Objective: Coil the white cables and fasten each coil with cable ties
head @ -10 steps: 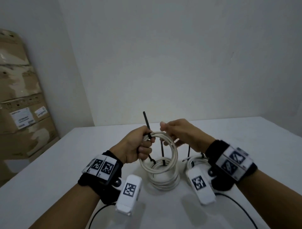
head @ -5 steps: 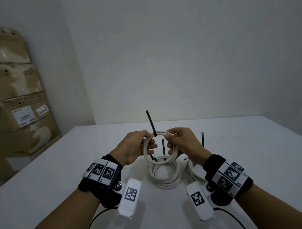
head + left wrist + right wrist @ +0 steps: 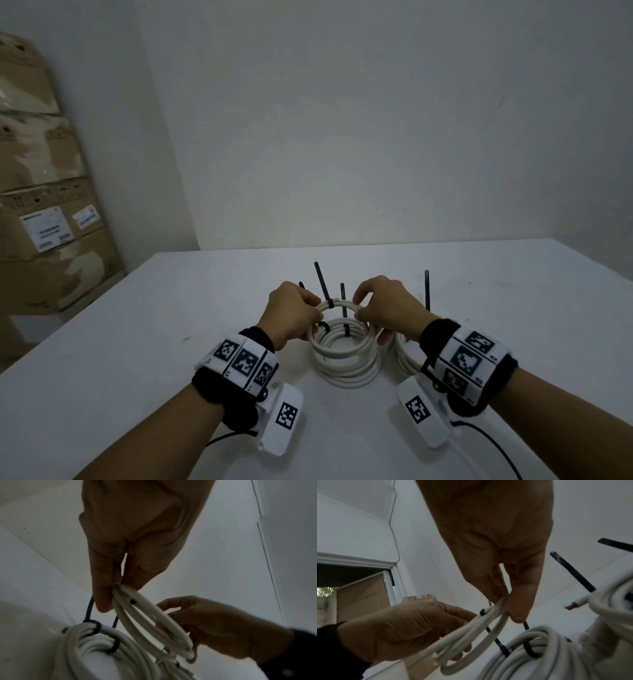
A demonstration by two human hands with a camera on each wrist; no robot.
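I hold a small white cable coil (image 3: 342, 306) between both hands, just above a stack of tied coils (image 3: 346, 365) on the white table (image 3: 137, 342). My left hand (image 3: 313, 313) pinches the coil's left side (image 3: 150, 622) between thumb and fingers. My right hand (image 3: 359, 310) pinches its right side (image 3: 471, 635). A black cable tie (image 3: 329, 303) wraps the held coil at the far side, its tail pointing up. The stacked coils (image 3: 96, 649) carry black ties (image 3: 94, 627) too. Another tied coil (image 3: 406, 356) lies partly hidden under my right wrist.
Tie tails stand up from the table coils (image 3: 342, 298) and from the right coil (image 3: 426, 287). A bare cable end (image 3: 570, 606) sticks out of the right coil. Cardboard boxes (image 3: 41, 205) stack against the left wall. The table meets the back wall.
Both hands have lowered the held coil from upright in the air to nearly flat, just over the stack on the table. Both hands kept their hold throughout.
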